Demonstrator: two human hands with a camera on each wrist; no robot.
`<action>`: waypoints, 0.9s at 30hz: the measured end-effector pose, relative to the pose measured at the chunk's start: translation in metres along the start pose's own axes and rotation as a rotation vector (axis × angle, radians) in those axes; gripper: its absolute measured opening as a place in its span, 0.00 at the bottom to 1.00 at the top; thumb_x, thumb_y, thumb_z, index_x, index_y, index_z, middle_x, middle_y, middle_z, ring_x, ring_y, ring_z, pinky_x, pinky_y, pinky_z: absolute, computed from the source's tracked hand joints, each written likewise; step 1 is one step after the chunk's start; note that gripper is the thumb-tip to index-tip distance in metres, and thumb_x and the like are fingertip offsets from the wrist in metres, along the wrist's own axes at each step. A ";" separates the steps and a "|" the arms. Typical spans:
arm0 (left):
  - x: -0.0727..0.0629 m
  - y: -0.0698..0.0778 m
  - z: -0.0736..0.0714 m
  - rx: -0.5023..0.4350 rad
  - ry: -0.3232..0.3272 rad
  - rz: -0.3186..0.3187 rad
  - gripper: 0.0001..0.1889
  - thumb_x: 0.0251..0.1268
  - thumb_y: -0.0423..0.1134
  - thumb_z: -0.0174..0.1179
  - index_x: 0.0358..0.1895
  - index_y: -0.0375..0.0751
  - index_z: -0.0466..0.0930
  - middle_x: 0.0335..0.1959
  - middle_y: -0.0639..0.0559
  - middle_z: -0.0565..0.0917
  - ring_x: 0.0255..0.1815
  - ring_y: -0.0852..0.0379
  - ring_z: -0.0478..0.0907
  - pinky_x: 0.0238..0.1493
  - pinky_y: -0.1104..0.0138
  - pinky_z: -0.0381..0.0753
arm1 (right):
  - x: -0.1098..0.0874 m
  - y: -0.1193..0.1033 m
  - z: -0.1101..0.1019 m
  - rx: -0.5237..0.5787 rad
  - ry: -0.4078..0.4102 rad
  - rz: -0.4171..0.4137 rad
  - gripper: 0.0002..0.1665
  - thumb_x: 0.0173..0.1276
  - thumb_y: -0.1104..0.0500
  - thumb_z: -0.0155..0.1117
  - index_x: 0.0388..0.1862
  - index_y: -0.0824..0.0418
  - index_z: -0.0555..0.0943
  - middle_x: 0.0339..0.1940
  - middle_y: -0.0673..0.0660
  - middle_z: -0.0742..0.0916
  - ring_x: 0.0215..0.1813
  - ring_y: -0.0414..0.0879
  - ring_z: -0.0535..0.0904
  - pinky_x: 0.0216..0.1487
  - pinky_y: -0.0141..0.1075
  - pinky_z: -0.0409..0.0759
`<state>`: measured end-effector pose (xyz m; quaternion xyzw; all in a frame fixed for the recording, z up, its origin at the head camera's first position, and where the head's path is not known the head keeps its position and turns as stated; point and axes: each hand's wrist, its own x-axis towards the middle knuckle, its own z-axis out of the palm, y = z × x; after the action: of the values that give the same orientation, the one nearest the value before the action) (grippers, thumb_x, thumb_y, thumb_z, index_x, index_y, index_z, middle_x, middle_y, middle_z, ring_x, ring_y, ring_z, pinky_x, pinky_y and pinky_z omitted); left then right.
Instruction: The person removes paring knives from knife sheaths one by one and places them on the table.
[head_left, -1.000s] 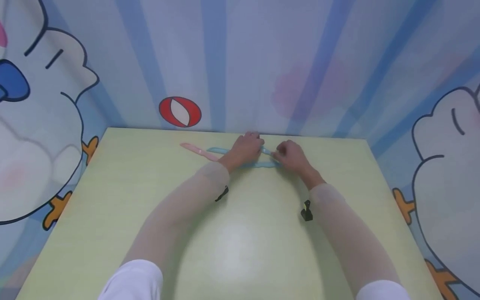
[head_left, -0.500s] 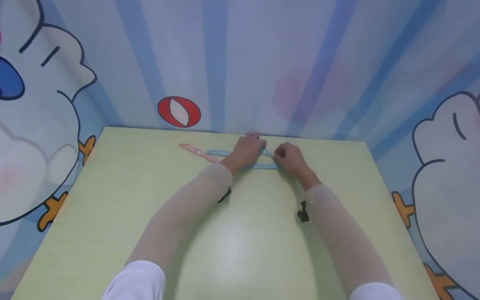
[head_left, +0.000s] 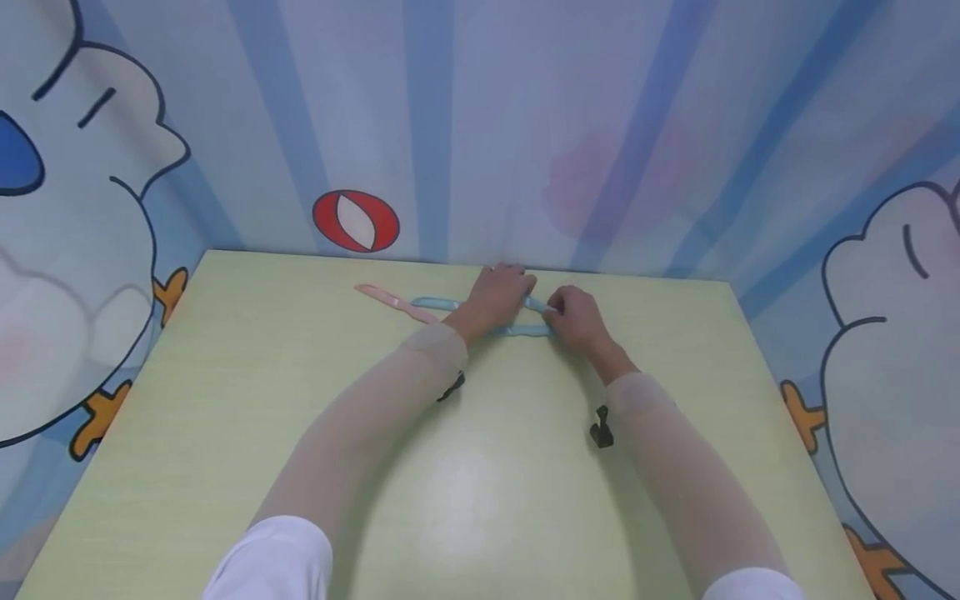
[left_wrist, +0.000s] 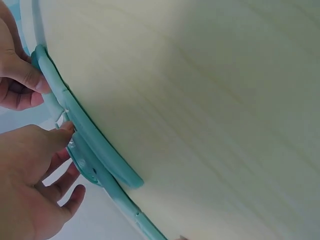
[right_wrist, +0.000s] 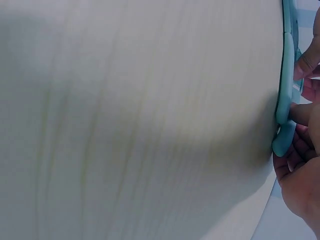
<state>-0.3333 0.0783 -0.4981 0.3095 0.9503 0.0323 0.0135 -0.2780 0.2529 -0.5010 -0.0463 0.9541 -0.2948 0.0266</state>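
Note:
Slim plastic sticks shaped like capped eyebrow razors lie near the table's back edge. My right hand (head_left: 577,321) pinches the right end of a teal razor-shaped stick (head_left: 536,305), its thumb along the end in the left wrist view. The left hand (head_left: 498,296) holds the same stick further left, thumb near a pale gap in it. Another teal stick (head_left: 521,331) lies in front, its right end close to the right hand. To the left, a teal stick (head_left: 435,303) and a pink stick (head_left: 390,298) run partly behind the left hand and wrist.
The pale yellow table (head_left: 450,483) meets a printed wall (head_left: 495,150) just behind the hands. Painted cartoon birds cover the side walls. A small black mount (head_left: 602,429) hangs under the right wrist, and another black mount (head_left: 452,387) under the left.
The right hand has shifted slightly left and the left hand slightly right, narrowing the gap between them. The pink stick stays in place while the head view drifts a little.

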 end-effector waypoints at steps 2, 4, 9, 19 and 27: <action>-0.001 -0.001 -0.001 0.016 0.006 0.011 0.09 0.83 0.36 0.53 0.53 0.50 0.82 0.52 0.51 0.82 0.54 0.46 0.79 0.54 0.52 0.76 | -0.001 0.001 0.002 0.002 0.010 -0.006 0.13 0.77 0.61 0.63 0.52 0.70 0.82 0.47 0.66 0.85 0.51 0.61 0.81 0.60 0.54 0.78; -0.003 -0.002 -0.003 0.020 0.011 0.025 0.09 0.83 0.35 0.53 0.53 0.50 0.83 0.52 0.51 0.83 0.52 0.46 0.78 0.53 0.53 0.76 | -0.001 0.002 0.003 0.004 0.023 -0.016 0.12 0.77 0.61 0.63 0.51 0.70 0.82 0.46 0.66 0.86 0.51 0.61 0.81 0.60 0.54 0.78; -0.007 -0.007 -0.012 0.015 0.031 0.067 0.11 0.79 0.30 0.56 0.49 0.50 0.86 0.51 0.51 0.82 0.49 0.47 0.76 0.51 0.54 0.78 | -0.003 0.002 0.000 0.007 0.058 -0.072 0.11 0.76 0.62 0.63 0.49 0.70 0.84 0.45 0.65 0.86 0.50 0.61 0.81 0.59 0.54 0.78; -0.016 -0.012 -0.037 -0.047 0.041 0.155 0.14 0.74 0.24 0.58 0.43 0.48 0.88 0.45 0.53 0.83 0.46 0.50 0.79 0.47 0.57 0.81 | -0.008 -0.011 -0.026 -0.060 0.014 -0.192 0.10 0.77 0.63 0.63 0.48 0.70 0.84 0.44 0.66 0.87 0.48 0.61 0.83 0.56 0.54 0.80; -0.034 -0.006 -0.057 -0.048 -0.004 0.212 0.09 0.76 0.32 0.63 0.49 0.49 0.90 0.48 0.54 0.85 0.50 0.53 0.82 0.50 0.60 0.83 | -0.024 -0.026 -0.043 -0.093 -0.037 -0.283 0.07 0.75 0.65 0.66 0.45 0.70 0.85 0.41 0.65 0.88 0.44 0.59 0.84 0.51 0.53 0.82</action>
<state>-0.3121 0.0500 -0.4418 0.4077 0.9112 0.0560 0.0194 -0.2554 0.2581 -0.4499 -0.1867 0.9500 -0.2504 0.0000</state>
